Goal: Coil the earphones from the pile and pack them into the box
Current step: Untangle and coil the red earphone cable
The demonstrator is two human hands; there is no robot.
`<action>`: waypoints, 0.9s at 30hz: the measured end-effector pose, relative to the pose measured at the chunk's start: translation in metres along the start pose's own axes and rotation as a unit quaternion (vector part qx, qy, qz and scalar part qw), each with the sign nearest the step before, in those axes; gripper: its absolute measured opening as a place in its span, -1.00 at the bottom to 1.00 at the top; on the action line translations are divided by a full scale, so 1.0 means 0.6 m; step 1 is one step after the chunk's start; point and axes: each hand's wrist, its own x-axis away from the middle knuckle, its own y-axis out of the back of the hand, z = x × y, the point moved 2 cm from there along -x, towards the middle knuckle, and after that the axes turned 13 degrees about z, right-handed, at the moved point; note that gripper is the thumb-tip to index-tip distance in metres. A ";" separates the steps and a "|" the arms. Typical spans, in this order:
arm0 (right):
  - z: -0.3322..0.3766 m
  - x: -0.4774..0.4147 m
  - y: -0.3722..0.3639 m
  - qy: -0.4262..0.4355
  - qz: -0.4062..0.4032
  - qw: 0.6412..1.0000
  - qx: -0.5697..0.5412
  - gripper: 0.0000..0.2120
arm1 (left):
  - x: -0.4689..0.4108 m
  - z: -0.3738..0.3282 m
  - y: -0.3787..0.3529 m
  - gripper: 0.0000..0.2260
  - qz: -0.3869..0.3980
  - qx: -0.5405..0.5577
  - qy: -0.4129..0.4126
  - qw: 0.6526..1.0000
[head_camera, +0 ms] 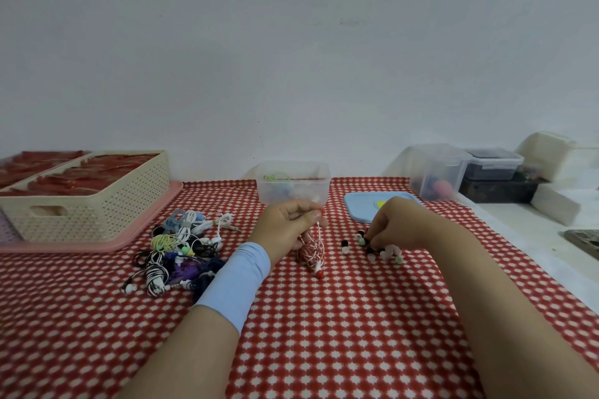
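Head view: left hand [289, 221], grip clamped on red-white earphones [311, 251] (seemingly half coiled) just before the box [293, 196]. The right hand [393, 220] curls among loose ear tips [345, 249], grip unclear. Few sets look boxed; most of the pile [175, 248] waits on the desk [324, 334].

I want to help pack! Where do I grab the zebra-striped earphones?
Pinch the wound middle of the zebra earphones from above, fingers either side. It's a tight bundle at the near edge of the pile; the loose buds would just trail.
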 end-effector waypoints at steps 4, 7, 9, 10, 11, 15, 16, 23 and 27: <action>0.004 0.001 0.001 -0.008 -0.007 1.000 0.025 -0.91 | 0.001 -0.001 -0.002 -0.88 -0.001 -0.014 -0.002 1.000; 0.006 0.004 0.003 0.000 -0.020 1.000 0.024 -0.96 | 0.001 -0.002 -0.003 -0.89 0.001 -0.015 -0.005 1.000; 0.010 0.009 0.005 0.011 -0.026 1.000 0.012 -0.96 | 0.001 -0.001 -0.003 -0.89 0.001 -0.014 -0.005 1.000; 0.012 0.011 0.006 0.019 -0.035 0.999 -0.002 -0.96 | 0.001 -0.001 -0.003 -0.89 0.002 -0.013 -0.006 1.000; 0.015 0.012 0.008 0.030 -0.045 0.998 -0.021 -0.96 | 0.001 0.000 -0.003 -0.89 0.002 -0.011 -0.006 1.000; 0.028 0.012 0.003 0.067 -0.058 0.992 -0.092 -0.95 | -0.002 0.002 -0.003 -0.89 0.002 -0.005 -0.006 1.000; 0.032 0.010 -0.002 0.077 -0.060 0.987 -0.125 -0.95 | -0.002 0.003 -0.002 -0.88 0.002 -0.002 -0.006 1.000; 0.061 -0.005 -0.034 0.168 0.013 0.881 -0.442 -0.86 | -0.007 0.013 0.005 -0.87 0.003 0.038 -0.012 0.999; 0.061 -0.011 -0.040 0.166 0.042 0.866 -0.470 -0.80 | -0.009 0.016 0.009 -0.86 0.003 0.055 -0.016 0.998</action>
